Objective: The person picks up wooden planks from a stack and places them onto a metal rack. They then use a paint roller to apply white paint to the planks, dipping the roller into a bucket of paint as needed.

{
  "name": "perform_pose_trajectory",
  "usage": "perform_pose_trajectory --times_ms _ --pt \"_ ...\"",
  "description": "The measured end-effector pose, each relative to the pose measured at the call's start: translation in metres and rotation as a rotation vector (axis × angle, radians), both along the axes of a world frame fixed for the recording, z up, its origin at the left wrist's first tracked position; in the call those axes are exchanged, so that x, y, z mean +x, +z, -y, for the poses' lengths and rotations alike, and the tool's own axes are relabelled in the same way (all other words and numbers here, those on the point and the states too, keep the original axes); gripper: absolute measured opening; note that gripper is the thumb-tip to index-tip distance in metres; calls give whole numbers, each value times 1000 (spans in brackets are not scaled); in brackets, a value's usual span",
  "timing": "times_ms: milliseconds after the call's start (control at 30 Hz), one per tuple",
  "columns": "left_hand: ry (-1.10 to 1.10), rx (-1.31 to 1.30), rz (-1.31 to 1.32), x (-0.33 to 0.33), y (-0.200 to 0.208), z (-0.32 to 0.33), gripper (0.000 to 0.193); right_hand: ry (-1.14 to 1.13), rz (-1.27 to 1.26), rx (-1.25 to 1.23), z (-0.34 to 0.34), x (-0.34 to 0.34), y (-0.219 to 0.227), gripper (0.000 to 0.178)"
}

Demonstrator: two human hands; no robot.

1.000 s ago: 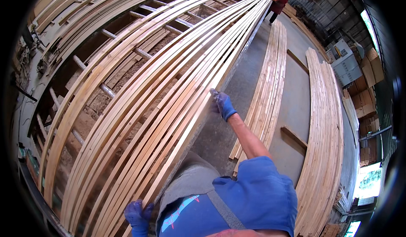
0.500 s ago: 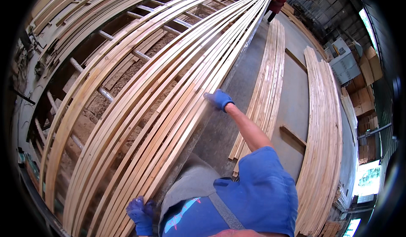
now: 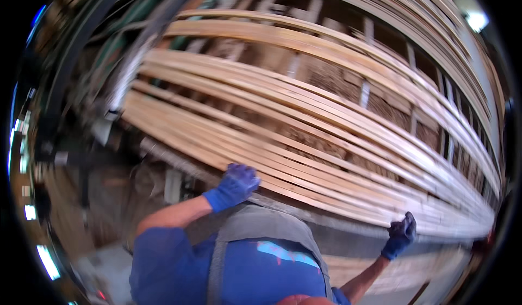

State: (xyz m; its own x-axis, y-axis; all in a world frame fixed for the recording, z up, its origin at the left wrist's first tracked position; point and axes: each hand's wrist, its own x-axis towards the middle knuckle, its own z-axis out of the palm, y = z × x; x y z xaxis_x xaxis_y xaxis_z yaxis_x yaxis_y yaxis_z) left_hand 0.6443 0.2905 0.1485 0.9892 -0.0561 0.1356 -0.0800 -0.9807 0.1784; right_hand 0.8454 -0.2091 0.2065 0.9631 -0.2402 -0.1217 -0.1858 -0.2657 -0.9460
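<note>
Boards (image 3: 326, 191) side by side, L hand (image 3: 235, 186) + R hand (image 3: 401, 235) by near edge, fingers kinda curled; can't tell if they're pinching, too blurry tbh.

Strips (image 3: 261, 161) across bars (image 3: 365, 94), beam (image 3: 132, 68) at left, boards (image 3: 427, 264) at lower right

Long rack (image 3: 176, 161) with spaced metal crossbars (image 3: 365, 94) — long wooden strips (image 3: 190, 131) lie lengthwise over them. Near group sits side by side along the near edge; a middle bundle (image 3: 217, 68) lies beyond, gaps between some pieces. Then exposed crossbars, then a pair of planks (image 3: 234, 31) farther across — set apart from the rest. All crowd together toward the right end (blurred there).
</note>
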Motion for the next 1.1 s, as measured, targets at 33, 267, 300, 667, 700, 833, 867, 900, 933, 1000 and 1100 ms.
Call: perform_pose_trajectory --times_ms 33,267,300,667,700,833,867,900,933,1000,1100 --pt "-38 73 2 0 0 2 19 147 95 -46 -20 15 6 30" --pt "108 131 -95 -4 12 19 11 970 523 -369 -284 158 -7 43" --pt "125 138 -92 -4 11 22 11 1021 519 -407 -316 172 -16 43" --pt "290 120 155 -37 10 58 22 1167 704 -914 -330 123 -69 43" --pt "230 28 221 -45 14 56 22 1197 659 -922 -327 110 -67 42" --pt "531 -74 438 -86 28 18 26 1235 576 -990 -334 95 -49 44" --pt "585 -145 476 -102 33 -7 32 1258 527 -1043 -340 97 -43 45" --pt "664 -174 476 -116 36 -30 34 1280 481 -1106 -347 101 -38 45" --pt "754 -202 461 -132 38 -56 36 1275 370 -1242 -355 105 -33 48" --pt "870 -101 513 -161 43 -117 45 1370 337 -1359 -378 113 -28 48" --pt "994 -59 544 -190 43 -219 51 1400 218 -971 -422 115 -38 46"
